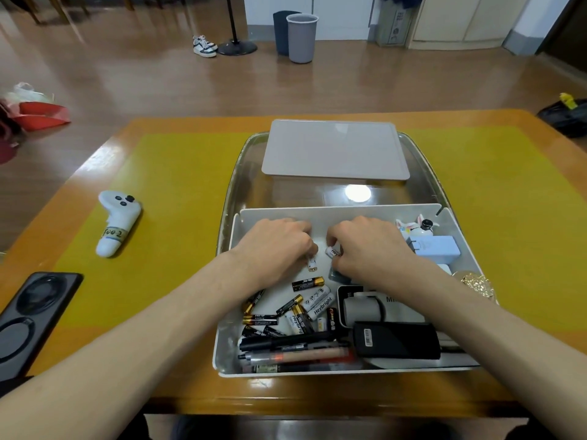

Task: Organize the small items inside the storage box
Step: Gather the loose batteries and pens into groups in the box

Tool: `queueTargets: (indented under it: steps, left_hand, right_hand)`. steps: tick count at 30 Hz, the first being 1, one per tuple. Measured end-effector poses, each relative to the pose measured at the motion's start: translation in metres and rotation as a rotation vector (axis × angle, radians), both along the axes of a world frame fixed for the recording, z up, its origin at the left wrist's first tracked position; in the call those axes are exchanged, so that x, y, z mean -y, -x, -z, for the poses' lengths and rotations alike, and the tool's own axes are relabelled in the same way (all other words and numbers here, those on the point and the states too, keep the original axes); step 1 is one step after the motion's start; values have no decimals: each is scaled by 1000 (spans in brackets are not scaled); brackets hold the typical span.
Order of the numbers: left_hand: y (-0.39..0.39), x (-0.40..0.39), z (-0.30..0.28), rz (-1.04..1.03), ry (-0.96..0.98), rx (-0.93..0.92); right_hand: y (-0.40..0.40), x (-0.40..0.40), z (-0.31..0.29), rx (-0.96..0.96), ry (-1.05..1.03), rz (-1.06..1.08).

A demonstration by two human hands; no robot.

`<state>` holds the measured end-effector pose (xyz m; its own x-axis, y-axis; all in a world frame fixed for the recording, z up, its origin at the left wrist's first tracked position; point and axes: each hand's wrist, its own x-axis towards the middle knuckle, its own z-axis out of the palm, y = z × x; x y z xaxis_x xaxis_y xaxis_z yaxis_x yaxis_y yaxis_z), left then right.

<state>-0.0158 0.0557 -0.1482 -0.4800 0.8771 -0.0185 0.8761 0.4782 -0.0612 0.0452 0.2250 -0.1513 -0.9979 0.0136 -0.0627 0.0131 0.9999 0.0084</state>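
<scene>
While both hands reach into the storage box (236,249), left hand (276,246) and right hand (368,246) each pinch a white battery.

A wooden table (197,389) fills the lower frame, covered mostly by a yellow-green mat (178,192). On the mat at left lies a white game controller (117,222). A black phone case (30,319) sits at the lower left edge. At centre rests a clear tray (236,173) holding a white storage box (227,354).

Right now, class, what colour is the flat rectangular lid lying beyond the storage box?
Pale grey; the flat rectangular lid shows best in the head view.
</scene>
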Motion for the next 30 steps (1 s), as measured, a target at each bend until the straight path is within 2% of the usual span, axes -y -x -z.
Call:
queueTargets:
  steps: [7,11,15,18,30]
  left_hand:
    - [-1,9,-4,-27,117,-18]
    - [-1,13,-6,-39,101,-50]
    - [-3,11,-6,-50,7,-71]
    - [-6,3,-2,-35,-31,-40]
    - [-4,-12,3,-71,75,88]
  right_hand:
    - [0,10,4,-65,138,9]
    - [0,1,-4,4,208,-16]
    - [-12,-23,-19,158,94,-178]
    - [-21,-23,-14,129,10,-286]
    - [-19,-24,-12,144,-34,-335]
